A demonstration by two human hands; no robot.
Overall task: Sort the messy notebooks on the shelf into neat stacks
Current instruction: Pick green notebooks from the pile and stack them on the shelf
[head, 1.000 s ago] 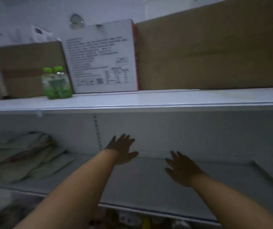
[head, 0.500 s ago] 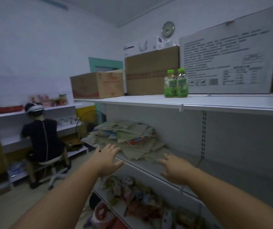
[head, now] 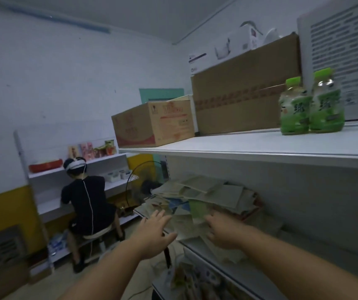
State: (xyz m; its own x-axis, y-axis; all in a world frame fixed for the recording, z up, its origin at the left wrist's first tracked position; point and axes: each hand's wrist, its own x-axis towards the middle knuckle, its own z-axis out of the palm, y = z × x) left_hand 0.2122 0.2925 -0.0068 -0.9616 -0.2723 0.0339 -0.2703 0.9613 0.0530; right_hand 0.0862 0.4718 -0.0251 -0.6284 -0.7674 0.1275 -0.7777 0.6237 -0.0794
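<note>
A messy pile of thin notebooks (head: 208, 197), mostly pale green and grey with some blue and red, lies fanned out on the white middle shelf (head: 223, 254). My left hand (head: 154, 231) is stretched out with straight fingers just in front of the pile's near left edge, holding nothing. My right hand (head: 223, 231) reaches to the pile's near right side with its fingers spread and its fingertips at the nearest notebooks. Whether it touches them is blurred.
The top shelf (head: 260, 144) carries two green bottles (head: 311, 105), cardboard boxes (head: 154, 124) and a white printed box (head: 342, 40). A lower shelf holds packaged goods (head: 186, 280). A person in black (head: 87, 204) sits at left by wall shelves. A fan (head: 143, 182) stands beyond the pile.
My view has swung left along the shelf, bringing the notebook pile close. Both hands have moved forward to the pile's near edge.
</note>
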